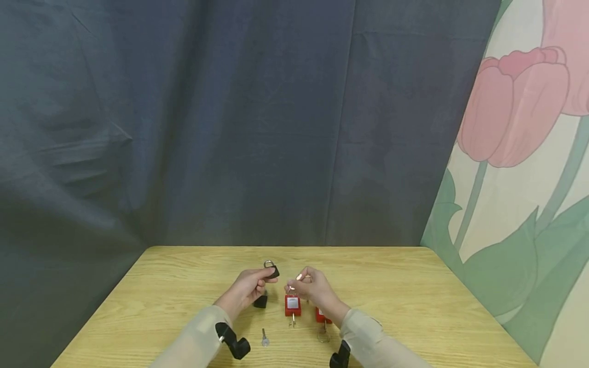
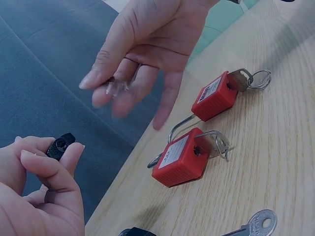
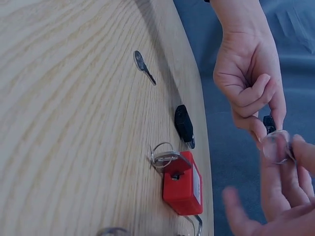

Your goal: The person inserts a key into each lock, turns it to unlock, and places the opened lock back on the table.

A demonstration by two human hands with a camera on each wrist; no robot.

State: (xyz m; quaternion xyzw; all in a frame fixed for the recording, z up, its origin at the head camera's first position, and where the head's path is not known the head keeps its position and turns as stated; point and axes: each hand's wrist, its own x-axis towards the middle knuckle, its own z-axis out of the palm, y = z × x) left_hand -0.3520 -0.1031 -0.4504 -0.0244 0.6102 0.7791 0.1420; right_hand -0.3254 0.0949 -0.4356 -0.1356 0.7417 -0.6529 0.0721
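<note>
A small black padlock (image 1: 273, 271) is held by my left hand (image 1: 246, 290), pinched between thumb and fingers with its shackle pointing up. In the left wrist view its keyhole face (image 2: 61, 146) is turned toward my right hand (image 2: 152, 54). That hand pinches a shiny metal key ring (image 3: 276, 147), blurred by motion; the key's shape is mostly hidden by the fingers. In the right wrist view the ring overlaps the space just below the padlock. Beneath my hands, a red padlock (image 1: 292, 305) with a white label lies on the table, a key in its keyhole.
A second red padlock (image 2: 215, 96), also with a key and ring in it, lies beside the first, under my right forearm. Another black padlock (image 3: 183, 125) lies on the wooden table (image 1: 377, 286). A loose key (image 1: 265, 338) lies closer to me. Dark curtain (image 1: 257, 128) hangs behind.
</note>
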